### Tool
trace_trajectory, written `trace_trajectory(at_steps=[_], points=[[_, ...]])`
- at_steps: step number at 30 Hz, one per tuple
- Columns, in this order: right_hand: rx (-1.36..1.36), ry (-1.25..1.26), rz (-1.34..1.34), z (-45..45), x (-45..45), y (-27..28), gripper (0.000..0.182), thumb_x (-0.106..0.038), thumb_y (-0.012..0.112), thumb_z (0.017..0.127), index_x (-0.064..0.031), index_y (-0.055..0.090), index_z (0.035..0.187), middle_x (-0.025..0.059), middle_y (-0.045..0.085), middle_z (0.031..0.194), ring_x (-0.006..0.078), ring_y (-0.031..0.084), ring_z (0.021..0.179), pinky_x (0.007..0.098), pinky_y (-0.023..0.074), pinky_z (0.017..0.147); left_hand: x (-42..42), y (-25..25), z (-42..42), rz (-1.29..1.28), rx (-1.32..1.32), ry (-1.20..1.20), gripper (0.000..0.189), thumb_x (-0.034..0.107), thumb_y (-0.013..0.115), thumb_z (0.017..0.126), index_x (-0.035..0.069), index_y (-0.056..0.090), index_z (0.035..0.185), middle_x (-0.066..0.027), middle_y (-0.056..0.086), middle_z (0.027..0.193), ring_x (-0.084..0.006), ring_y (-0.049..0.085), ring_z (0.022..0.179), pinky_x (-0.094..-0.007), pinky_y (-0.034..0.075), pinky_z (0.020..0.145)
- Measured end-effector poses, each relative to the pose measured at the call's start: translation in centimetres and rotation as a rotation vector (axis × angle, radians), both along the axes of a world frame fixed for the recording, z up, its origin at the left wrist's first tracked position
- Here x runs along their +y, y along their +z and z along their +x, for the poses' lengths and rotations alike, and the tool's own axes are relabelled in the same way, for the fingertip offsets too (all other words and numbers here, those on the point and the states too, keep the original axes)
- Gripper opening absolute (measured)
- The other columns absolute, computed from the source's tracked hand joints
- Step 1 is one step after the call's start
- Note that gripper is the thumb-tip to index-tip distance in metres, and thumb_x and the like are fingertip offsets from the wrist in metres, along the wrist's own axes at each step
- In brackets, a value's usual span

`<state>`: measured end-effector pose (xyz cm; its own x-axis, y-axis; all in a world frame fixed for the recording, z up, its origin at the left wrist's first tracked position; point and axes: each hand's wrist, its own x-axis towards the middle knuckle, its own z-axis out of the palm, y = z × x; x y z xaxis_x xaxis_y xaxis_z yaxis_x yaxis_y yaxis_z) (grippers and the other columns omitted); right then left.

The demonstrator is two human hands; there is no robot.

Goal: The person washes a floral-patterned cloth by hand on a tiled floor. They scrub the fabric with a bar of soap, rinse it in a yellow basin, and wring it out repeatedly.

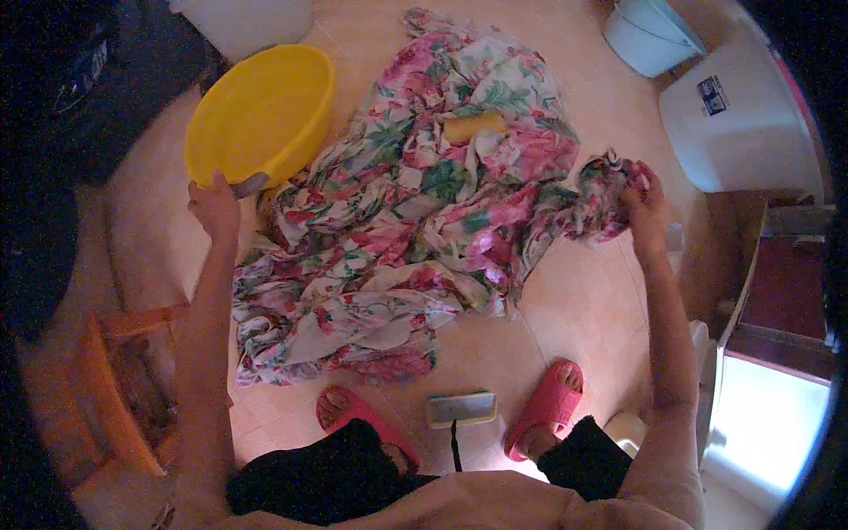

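Note:
My left hand grips the near rim of a yellow plastic basin, which is tilted and looks empty. At the right, my right hand is closed on a bunched end of a large floral cloth. The cloth, white with pink and green flowers, lies crumpled across the tiled floor between my hands. A yellow bar, probably soap, rests on its upper part. A dark grey piece shows at the basin's rim beside my left fingers; what it is I cannot tell.
Pink slippers are on my feet, with a small rectangular tray or brush between them. A light blue bucket and a white tub stand at upper right, another white container at upper left. An orange wooden stool or chair is at lower left.

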<state>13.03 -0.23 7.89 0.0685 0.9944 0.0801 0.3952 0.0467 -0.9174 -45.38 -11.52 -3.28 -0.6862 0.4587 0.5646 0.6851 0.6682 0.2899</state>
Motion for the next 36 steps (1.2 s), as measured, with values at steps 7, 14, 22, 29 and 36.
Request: trace_trajectory(at_steps=[7,14,22,29,36], points=[[-0.109,0.131,-0.044,7.4,1.1,3.5,0.028,-0.014,0.054,0.083,-0.0009,0.052,0.108,0.0073,0.056,0.106,0.0150,0.052,0.094,0.0281,0.0428,0.081,-11.1,2.1,22.3,-0.482,0.077,-1.211,0.043,0.033,0.067,0.061,0.011,0.058,0.097,-0.0086,0.055,0.087,-0.0273,0.052,0.084,-0.0388,0.042,0.067],[0.075,-0.152,-0.026,20.0,6.1,6.8,0.023,-0.019,0.054,0.085,-0.0020,0.056,0.100,0.0032,0.059,0.091,0.0114,0.055,0.078,0.0243,0.0453,0.069,-14.2,5.9,17.8,-0.599,-1.156,-1.124,0.028,0.021,0.059,0.075,0.005,0.057,0.098,-0.0030,0.057,0.087,-0.0199,0.054,0.079,-0.0287,0.044,0.070],[-1.196,-0.227,-0.137,13.1,7.8,-4.9,0.042,-0.030,0.064,0.072,-0.0064,0.049,0.103,0.0169,0.059,0.090,0.0282,0.057,0.088,0.0380,0.0434,0.079,-18.0,2.9,12.0,-0.422,-1.604,-0.568,0.027,0.019,0.055,0.082,0.005,0.053,0.105,-0.0005,0.056,0.089,-0.0123,0.052,0.081,-0.0253,0.042,0.071],[-0.562,1.171,-0.190,0.8,-21.9,-14.8,0.060,-0.032,0.061,0.070,-0.0105,0.042,0.123,0.0153,0.045,0.116,0.0311,0.039,0.110,0.0418,0.0279,0.095,-19.7,4.4,16.2,-0.561,-0.968,-0.876,0.020,0.011,0.063,0.074,0.003,0.048,0.063,-0.0056,0.047,0.061,-0.0171,0.042,0.058,-0.0296,0.037,0.055],[-0.434,1.337,-0.296,-8.2,-29.3,-13.5,0.056,-0.029,0.060,0.071,-0.0132,0.043,0.122,0.0177,0.043,0.111,0.0372,0.040,0.103,0.0484,0.0335,0.084,-19.9,11.8,16.6,-0.444,-0.876,-1.171,0.019,0.010,0.070,0.063,0.002,0.054,0.068,-0.0100,0.052,0.064,-0.0223,0.051,0.062,-0.0303,0.039,0.057]])
